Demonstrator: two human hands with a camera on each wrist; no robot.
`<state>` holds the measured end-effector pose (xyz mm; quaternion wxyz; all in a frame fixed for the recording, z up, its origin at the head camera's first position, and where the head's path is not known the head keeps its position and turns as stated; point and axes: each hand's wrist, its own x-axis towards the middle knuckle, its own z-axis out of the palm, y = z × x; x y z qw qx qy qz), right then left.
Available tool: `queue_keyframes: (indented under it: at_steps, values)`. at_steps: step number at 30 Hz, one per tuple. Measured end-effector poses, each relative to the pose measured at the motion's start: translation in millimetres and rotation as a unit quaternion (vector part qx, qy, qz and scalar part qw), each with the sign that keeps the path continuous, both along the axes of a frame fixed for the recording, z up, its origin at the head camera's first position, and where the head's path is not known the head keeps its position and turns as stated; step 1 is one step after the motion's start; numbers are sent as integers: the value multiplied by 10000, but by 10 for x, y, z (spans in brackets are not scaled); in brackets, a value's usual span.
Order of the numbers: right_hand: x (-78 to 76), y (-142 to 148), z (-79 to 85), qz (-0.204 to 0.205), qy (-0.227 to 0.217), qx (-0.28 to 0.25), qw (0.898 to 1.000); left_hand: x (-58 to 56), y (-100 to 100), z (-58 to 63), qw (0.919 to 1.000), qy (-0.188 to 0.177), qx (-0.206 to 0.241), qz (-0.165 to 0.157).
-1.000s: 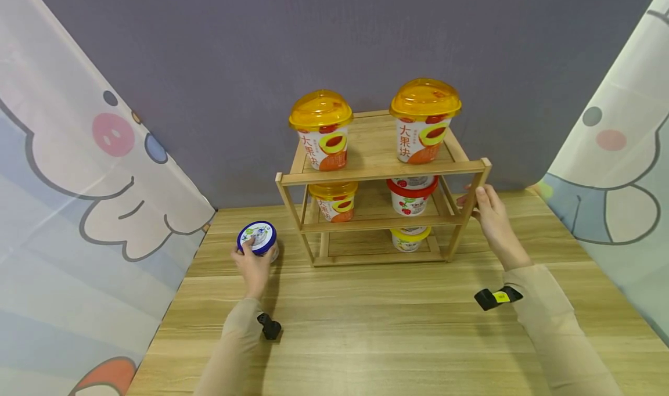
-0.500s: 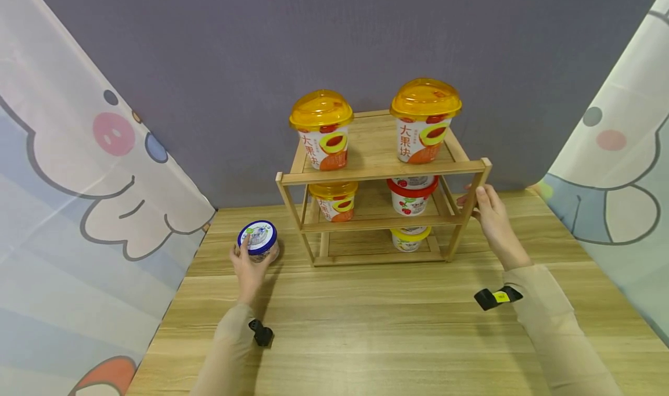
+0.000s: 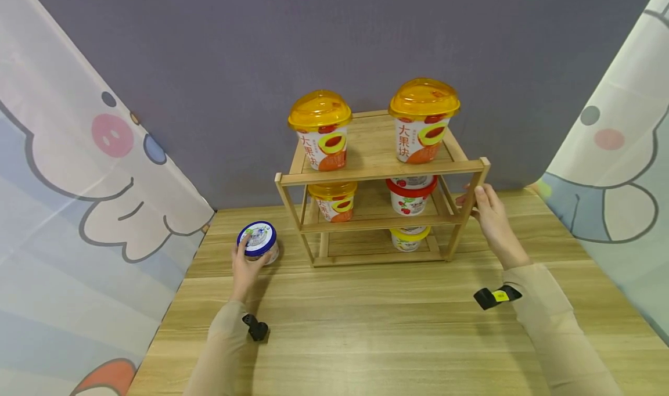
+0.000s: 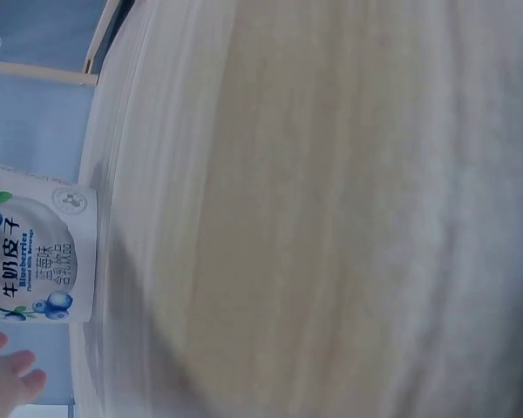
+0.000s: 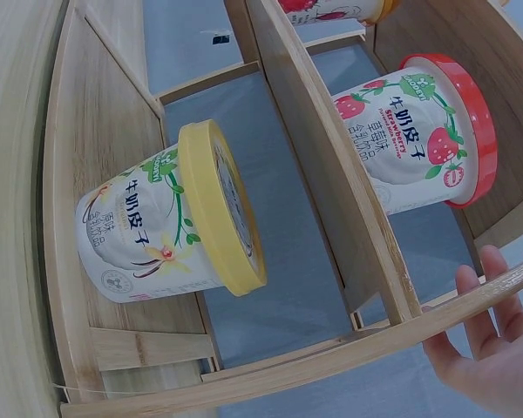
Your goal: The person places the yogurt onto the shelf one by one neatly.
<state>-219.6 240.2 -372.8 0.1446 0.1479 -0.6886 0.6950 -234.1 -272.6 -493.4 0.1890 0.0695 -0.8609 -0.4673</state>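
Note:
At the left of the table stands a blue-lidded blueberry milk cup [image 3: 259, 237], its printed side large in the left wrist view. My left hand [image 3: 245, 273] is at the near side of this cup, fingers spread loosely around its lid; in the left wrist view its fingertips [image 4: 19, 361] show beside the cup with a gap. My right hand [image 3: 491, 217] grips the right front post of a three-tier wooden shelf [image 3: 381, 173], thumb on the near side and fingers behind. On the lowest tier sits a yellow-lidded cup [image 5: 161, 226]; a red-lidded strawberry cup [image 5: 414, 139] is above it.
Two orange-domed fruit cups, a left one [image 3: 321, 132] and a right one [image 3: 424, 123], stand on the top tier. Another orange-lidded cup [image 3: 334, 203] is on the middle tier, left. A grey partition [image 3: 235, 94] rises behind the table [image 3: 366, 326]; printed curtains flank it.
My left hand has drawn back from the blue-lidded cup toward the near left, its fingers coming off the lid. The cup stays put. My right hand keeps its place on the post.

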Motion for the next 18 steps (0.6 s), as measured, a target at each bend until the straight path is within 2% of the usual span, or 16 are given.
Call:
queue_keyframes:
  at_steps: [8, 18]
  values:
    - [-4, 6, 9, -180, -96, 136, 9997, -33, 52, -1, 9992, 254, 122, 268]
    - [-9, 13, 5, -222, -116, 248, 9994, -61, 112, -37, 9962, 471, 535, 509]
